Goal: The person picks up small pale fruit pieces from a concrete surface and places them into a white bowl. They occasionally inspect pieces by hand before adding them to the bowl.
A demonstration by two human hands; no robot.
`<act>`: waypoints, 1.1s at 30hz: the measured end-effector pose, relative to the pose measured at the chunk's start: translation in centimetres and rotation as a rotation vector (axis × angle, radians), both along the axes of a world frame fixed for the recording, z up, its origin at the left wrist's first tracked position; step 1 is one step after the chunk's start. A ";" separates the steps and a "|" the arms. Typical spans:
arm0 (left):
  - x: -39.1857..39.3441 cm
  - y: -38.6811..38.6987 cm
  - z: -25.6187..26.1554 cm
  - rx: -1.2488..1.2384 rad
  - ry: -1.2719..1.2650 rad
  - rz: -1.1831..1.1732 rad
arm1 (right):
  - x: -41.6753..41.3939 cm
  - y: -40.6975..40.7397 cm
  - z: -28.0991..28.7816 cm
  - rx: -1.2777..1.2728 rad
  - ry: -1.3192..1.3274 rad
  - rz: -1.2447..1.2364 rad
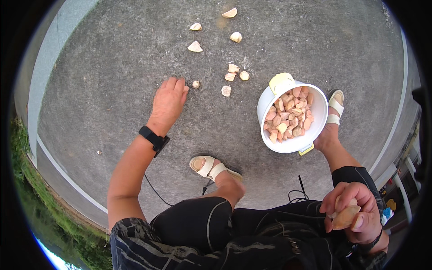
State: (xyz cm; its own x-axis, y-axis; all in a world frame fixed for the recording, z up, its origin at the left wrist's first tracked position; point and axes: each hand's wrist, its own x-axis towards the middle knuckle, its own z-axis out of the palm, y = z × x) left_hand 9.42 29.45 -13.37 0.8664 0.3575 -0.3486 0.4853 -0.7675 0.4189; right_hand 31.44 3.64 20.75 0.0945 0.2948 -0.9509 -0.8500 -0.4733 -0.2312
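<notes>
My left hand [169, 100], with a black band on its wrist, reaches down to the pavement. Its fingertips are turned away from view, so whether they hold anything is hidden. Just right of its thumb lies a small cut piece [196, 84] of what looks like sweet potato. Raised near my thigh, my right hand [357, 209] grips pale, cut sweet potato pieces [346, 217] between thumb and fingers. A white plastic bucket [265, 111] with yellow handles leans toward me by my right foot. Many cut pieces [291, 114] lie inside it.
Ahead on the grey pavement [118, 60] several more pieces [231, 77] are scattered, the farthest one [230, 13] near the top. My sandalled left foot [216, 168] stands left of the bucket. A dark cable [157, 192] runs beside my left leg. Grass [57, 206] borders the left edge.
</notes>
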 end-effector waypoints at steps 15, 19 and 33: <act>4.1 -2.6 0.9 -0.201 -0.194 -0.056 | -0.2 -0.2 0.0 -0.011 0.035 -0.016; 6.6 -7.4 6.5 -0.634 -0.355 -0.050 | -0.1 -0.3 0.1 0.015 0.049 -0.022; 9.0 -7.7 -1.4 0.109 -0.512 -0.327 | -0.1 -1.1 0.0 0.023 0.086 -0.009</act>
